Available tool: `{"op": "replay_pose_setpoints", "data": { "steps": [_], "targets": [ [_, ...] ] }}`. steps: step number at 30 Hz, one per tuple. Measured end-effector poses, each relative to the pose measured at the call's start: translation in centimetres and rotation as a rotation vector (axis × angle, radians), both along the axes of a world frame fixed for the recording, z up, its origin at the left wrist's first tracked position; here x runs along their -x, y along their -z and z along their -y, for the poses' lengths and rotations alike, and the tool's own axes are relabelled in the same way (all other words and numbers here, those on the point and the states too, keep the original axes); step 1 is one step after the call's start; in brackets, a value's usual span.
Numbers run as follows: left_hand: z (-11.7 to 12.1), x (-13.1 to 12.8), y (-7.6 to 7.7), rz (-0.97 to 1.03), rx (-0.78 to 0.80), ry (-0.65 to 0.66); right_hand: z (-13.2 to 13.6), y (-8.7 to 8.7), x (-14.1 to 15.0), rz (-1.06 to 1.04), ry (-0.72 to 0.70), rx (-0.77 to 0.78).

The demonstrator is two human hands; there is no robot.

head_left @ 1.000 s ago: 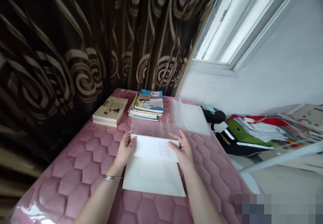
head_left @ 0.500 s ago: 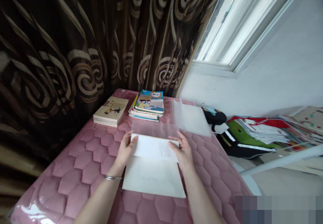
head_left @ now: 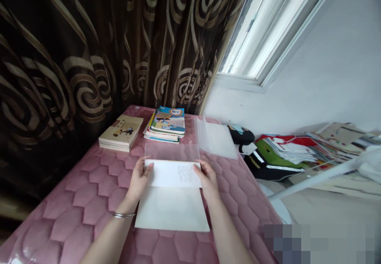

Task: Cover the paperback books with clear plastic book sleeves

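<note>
An open book (head_left: 172,210) with pale pages lies on the pink quilted surface in front of me. Its far leaf, a white flap (head_left: 163,173) with a small block of print at the right, is between my hands. My left hand (head_left: 141,177) grips the left edge, thumb on top and fingers behind. At the right edge, my right hand (head_left: 207,176) pinches in the same way. Beyond the flap, a clear plastic book cover (head_left: 172,152) sticks out flat toward the stacks. How far it wraps around the book is hidden.
A stack of beige books (head_left: 121,133) stands at the far left, beside a stack of colourful textbooks (head_left: 166,123). More clear plastic covers (head_left: 217,139) lie at the far right. Past the bed's right edge are a black bag (head_left: 268,165) and piled papers (head_left: 293,149). A patterned curtain (head_left: 98,58) hangs behind.
The whole view has shifted, so things appear further left. My right fingers have drawn in closer behind the flap's edge. Both hands keep their grip and the book stays about where it was.
</note>
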State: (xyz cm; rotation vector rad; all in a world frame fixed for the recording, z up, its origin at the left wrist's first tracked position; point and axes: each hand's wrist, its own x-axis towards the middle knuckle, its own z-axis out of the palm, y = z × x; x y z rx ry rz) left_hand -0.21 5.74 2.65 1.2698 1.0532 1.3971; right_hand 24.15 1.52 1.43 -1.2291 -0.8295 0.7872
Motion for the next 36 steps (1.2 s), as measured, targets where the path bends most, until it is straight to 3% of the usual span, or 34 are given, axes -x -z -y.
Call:
{"op": "replay_pose_setpoints", "data": {
  "steps": [20,28,36],
  "targets": [
    [0.1,-0.1,0.1,-0.015,0.030,0.008,-0.1,0.1,0.1,0.012,0.022,-0.008],
    [-0.1,-0.2,0.1,-0.019,0.006,-0.009,0.5,0.0,-0.1,0.021,-0.112,0.114],
    [0.7,0.0,-0.9,-0.024,0.044,-0.006,0.3,0.3,-0.3,0.154,-0.038,0.131]
  ]
}}
